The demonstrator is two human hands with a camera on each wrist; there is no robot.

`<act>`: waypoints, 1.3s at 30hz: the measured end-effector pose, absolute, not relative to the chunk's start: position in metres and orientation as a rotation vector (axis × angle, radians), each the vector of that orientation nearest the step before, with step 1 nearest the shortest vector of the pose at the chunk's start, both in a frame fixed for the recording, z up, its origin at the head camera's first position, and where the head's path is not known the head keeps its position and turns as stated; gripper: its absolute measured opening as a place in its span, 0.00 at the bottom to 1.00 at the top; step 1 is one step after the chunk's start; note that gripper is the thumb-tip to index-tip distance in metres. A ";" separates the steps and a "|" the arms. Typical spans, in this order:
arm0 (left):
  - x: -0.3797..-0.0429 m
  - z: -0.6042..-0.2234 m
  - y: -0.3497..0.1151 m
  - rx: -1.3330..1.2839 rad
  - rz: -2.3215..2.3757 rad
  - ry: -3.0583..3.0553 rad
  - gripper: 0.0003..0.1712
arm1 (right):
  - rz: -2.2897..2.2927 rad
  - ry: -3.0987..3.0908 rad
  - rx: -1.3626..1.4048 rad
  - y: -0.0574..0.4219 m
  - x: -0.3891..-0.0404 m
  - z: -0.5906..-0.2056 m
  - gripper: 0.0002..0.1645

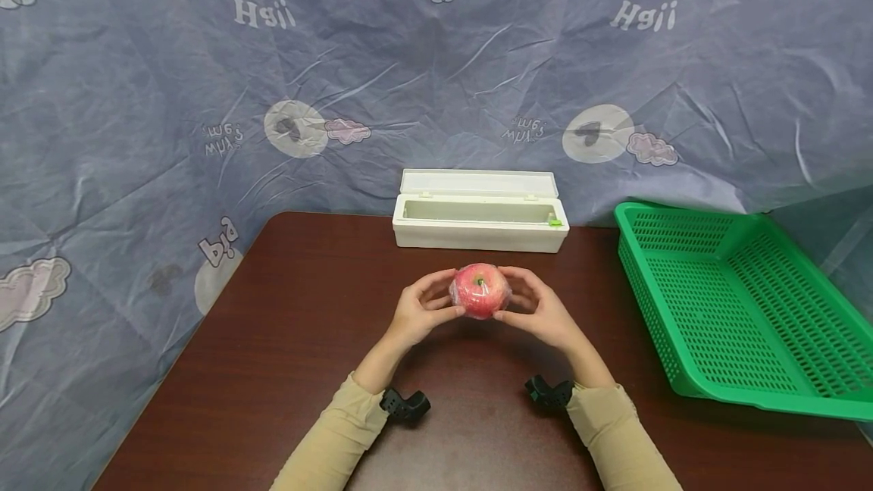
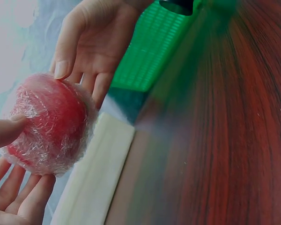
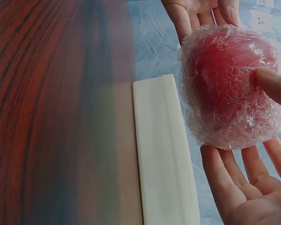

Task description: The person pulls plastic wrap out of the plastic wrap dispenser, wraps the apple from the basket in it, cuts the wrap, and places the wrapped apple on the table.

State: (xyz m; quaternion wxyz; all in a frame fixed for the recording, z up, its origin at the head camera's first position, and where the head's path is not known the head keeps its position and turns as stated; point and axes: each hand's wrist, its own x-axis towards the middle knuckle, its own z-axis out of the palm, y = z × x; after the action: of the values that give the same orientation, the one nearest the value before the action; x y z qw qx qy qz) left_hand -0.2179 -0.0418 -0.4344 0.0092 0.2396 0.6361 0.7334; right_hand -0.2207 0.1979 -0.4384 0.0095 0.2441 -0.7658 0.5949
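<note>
A red apple [image 1: 480, 291] wrapped in clear plastic film is held up between both hands above the table. My left hand [image 1: 418, 311] grips its left side, thumb at the front and fingers behind. On the opposite side my right hand [image 1: 542, 311] grips it the same way. Both wrist views show the film bunched and crinkled over the apple [image 2: 51, 124], with a thumb pressed on it and fingertips at its edge. In the right wrist view the wrapped apple [image 3: 229, 86] hangs beyond the table edge line.
Behind the hands stands a long white box [image 1: 477, 236] with its lid raised and a small green piece [image 1: 555, 222] at its right end. A green plastic basket [image 1: 740, 324] sits at the right of the dark wooden table [image 1: 273, 354]. A printed grey-blue cloth [image 1: 382, 59] hangs behind.
</note>
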 end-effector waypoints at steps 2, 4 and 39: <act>-0.217 -0.434 -0.042 0.748 2.272 1.987 0.33 | 1.867 -2.402 0.764 0.198 -0.221 -0.440 0.42; -0.217 -0.435 -0.043 0.747 2.257 1.981 0.33 | 1.877 -2.410 0.759 0.197 -0.221 -0.441 0.42; -0.228 -0.470 -0.045 0.608 2.149 1.913 0.32 | 2.059 -2.431 0.781 0.201 -0.231 -0.472 0.39</act>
State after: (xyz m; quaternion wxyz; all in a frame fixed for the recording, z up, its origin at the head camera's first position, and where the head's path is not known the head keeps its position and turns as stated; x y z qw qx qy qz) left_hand -0.2283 -0.0448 -0.4698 0.1003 0.2057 0.6473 0.7271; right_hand -0.2307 0.2012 -0.4717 -0.0691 0.2374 -0.7394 0.6262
